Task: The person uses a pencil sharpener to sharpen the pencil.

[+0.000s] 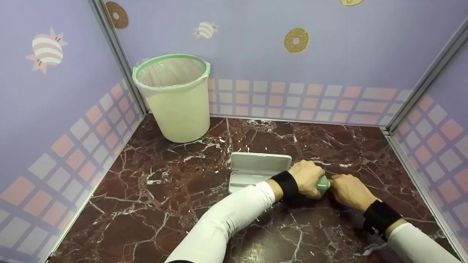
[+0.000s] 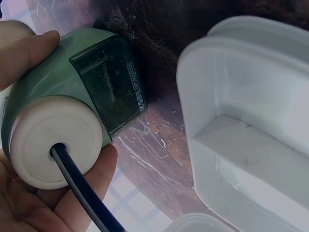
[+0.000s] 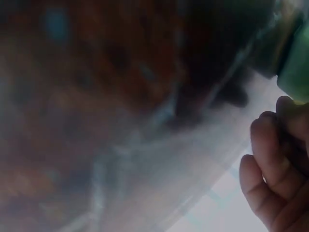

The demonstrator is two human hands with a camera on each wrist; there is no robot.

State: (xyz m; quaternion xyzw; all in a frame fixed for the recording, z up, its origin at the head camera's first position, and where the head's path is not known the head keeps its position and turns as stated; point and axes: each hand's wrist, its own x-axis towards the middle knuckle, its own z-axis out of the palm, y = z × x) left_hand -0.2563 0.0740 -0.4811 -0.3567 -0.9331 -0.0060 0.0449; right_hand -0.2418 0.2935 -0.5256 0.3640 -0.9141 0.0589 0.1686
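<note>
My left hand (image 1: 306, 176) grips a green pencil sharpener (image 1: 323, 185) low over the floor. In the left wrist view the sharpener shows a cream round face and a dark see-through shavings drawer (image 2: 113, 87). A dark pencil (image 2: 79, 186) sticks out of the hole in that face. Close at the sharpener's other end, my right hand (image 1: 349, 190) has its fingers curled at the crank side; the crank is mostly hidden behind them. The right wrist view shows these bent fingers (image 3: 270, 154) beside the green body. Left of the hands lies an open white pencil case (image 1: 261, 161).
A cream wastebasket (image 1: 179, 113) with a green rim and a clear liner stands at the back left. Dark red marbled flooring (image 1: 146, 204) has small white bits on it. Purple panels (image 1: 248, 54) enclose the back and both sides.
</note>
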